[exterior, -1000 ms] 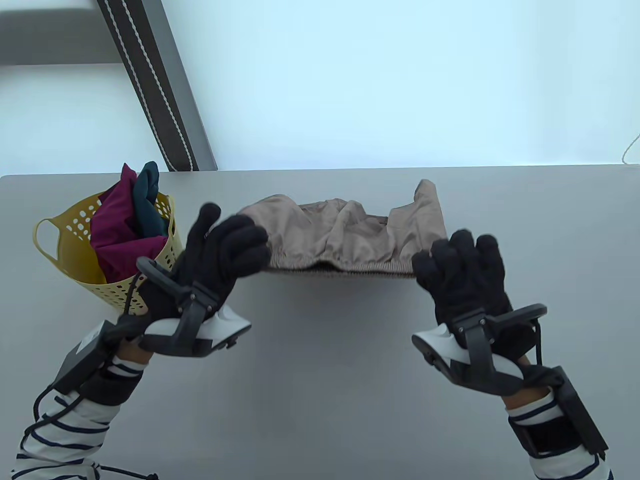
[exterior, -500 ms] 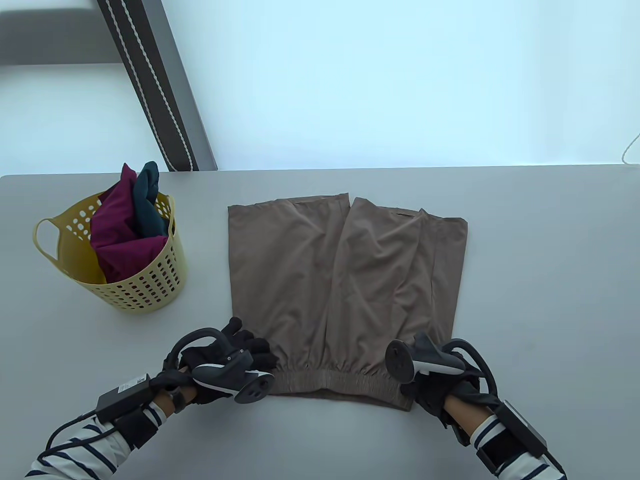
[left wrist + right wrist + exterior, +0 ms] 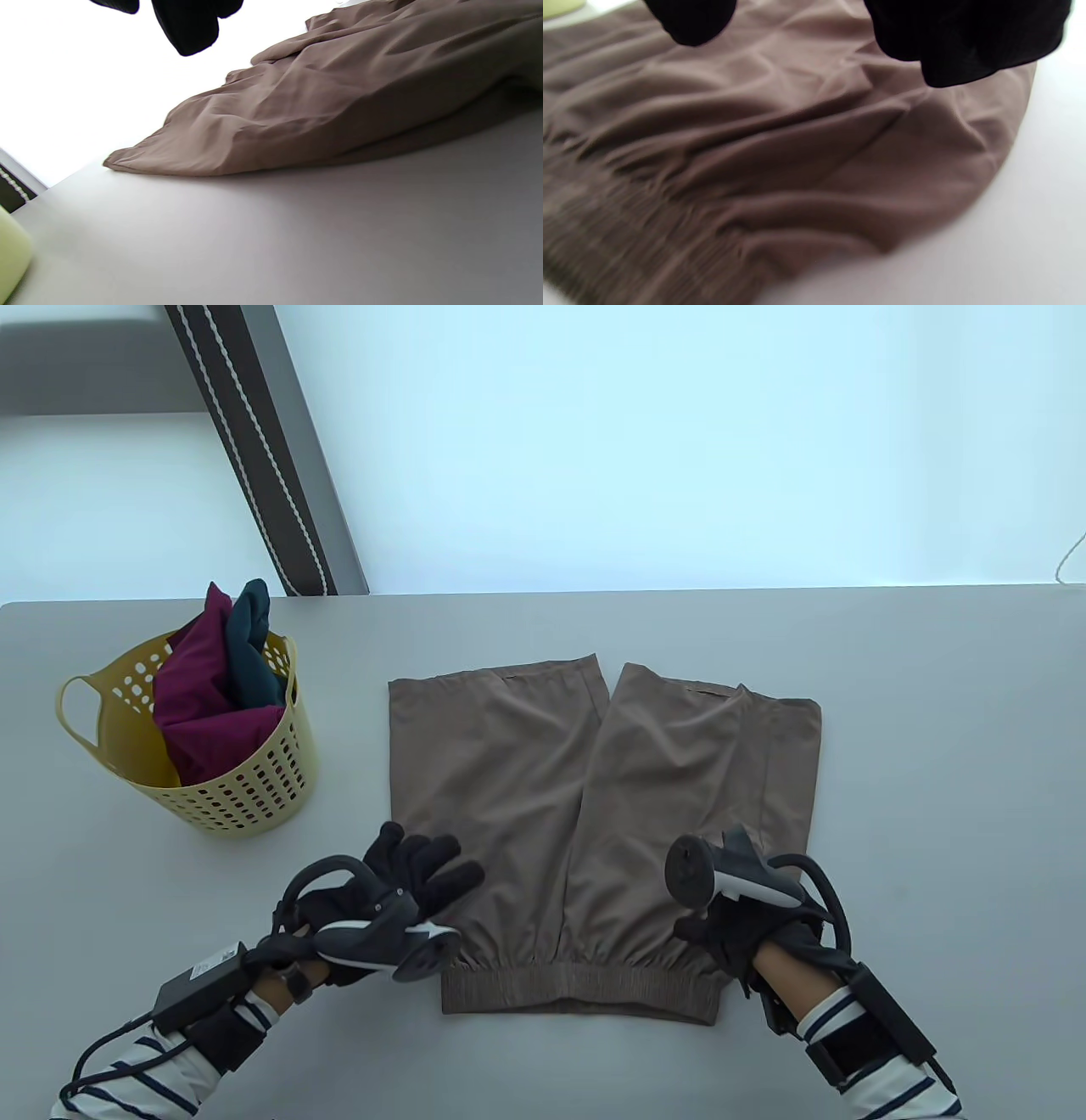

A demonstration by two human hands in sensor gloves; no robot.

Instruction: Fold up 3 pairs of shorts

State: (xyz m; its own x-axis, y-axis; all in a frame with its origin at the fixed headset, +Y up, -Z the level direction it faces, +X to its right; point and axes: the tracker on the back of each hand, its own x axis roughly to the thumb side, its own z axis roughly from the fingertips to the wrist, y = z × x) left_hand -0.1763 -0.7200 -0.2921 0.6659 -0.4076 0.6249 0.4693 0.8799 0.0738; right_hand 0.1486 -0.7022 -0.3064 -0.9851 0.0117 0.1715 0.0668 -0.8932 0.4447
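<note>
Left hand hovers with fingers spread; right hand hides its fingers, so I cannot tell. Shorts lie flat on worktop: likely light, limp, slippery; grip the elastic waistband corners.

Bright backlight, blurred right wrist view.
</note>
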